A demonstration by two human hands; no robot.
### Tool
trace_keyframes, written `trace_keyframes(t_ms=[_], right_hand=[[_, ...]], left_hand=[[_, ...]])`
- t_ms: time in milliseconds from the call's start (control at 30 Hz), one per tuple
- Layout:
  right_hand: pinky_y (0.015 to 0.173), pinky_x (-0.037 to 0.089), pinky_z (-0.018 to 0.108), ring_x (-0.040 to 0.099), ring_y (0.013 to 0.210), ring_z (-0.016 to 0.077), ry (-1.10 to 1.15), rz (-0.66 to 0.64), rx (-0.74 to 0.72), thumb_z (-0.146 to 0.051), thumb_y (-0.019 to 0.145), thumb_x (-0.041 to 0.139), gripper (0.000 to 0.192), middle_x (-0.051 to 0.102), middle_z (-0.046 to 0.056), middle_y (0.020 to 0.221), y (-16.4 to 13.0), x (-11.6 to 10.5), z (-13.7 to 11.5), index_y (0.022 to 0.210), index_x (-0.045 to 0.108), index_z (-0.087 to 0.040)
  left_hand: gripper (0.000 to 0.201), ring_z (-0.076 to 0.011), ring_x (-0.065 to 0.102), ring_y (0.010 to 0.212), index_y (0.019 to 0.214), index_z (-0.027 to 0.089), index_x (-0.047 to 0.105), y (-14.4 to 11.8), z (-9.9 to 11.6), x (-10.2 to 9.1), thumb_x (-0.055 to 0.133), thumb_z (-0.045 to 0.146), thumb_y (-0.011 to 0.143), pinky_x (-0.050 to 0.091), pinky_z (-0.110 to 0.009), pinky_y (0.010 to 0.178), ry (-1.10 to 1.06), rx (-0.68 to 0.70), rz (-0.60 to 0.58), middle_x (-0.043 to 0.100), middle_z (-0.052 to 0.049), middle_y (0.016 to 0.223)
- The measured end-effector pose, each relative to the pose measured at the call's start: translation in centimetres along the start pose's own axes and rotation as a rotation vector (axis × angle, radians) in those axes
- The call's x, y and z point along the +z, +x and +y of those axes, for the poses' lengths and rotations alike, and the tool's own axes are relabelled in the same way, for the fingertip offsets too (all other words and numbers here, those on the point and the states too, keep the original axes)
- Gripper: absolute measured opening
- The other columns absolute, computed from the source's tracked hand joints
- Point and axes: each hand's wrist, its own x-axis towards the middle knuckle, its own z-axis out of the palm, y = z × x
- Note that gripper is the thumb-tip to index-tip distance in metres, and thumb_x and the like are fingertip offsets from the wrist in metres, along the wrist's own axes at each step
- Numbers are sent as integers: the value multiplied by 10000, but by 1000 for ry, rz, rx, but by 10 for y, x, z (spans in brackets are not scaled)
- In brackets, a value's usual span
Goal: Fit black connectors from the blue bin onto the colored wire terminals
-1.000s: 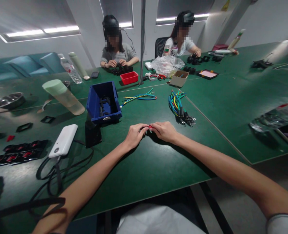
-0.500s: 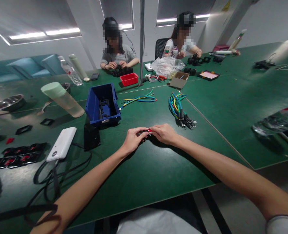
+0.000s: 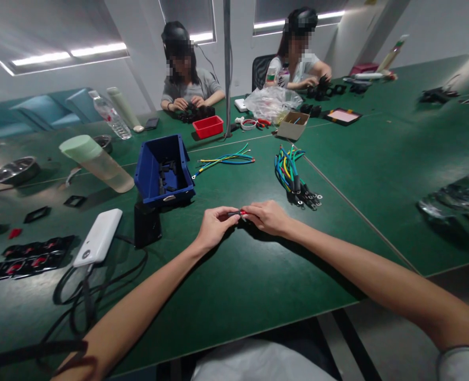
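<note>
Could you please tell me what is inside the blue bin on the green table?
The blue bin holds several small black parts, lying loose toward its back and left. Its near wall hides the front of the floor, so anything there cannot be seen, and the parts are too small to identify.

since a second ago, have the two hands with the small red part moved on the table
No. Left hand and right hand pinch the small red part at the same spot, just in front of the blue bin; only the camera shifted.

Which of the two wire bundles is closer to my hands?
The thick bundle with black terminal ends, just beyond your right hand; the thinner loose wires lie farther back.
</note>
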Motion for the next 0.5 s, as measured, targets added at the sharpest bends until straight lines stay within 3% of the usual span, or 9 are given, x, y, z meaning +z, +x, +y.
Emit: trace_keyframes(t_ms=[500], right_hand=[[522, 185, 271, 514, 561, 110, -123, -90, 24, -347, 965, 356, 337, 670, 38, 775, 0, -8, -10, 1036, 647, -193]], left_hand=[[273, -154, 633, 694, 949, 137, 711, -4, -1, 1, 690, 330, 757, 496, -265, 652, 137, 99, -67, 716, -80, 852]])
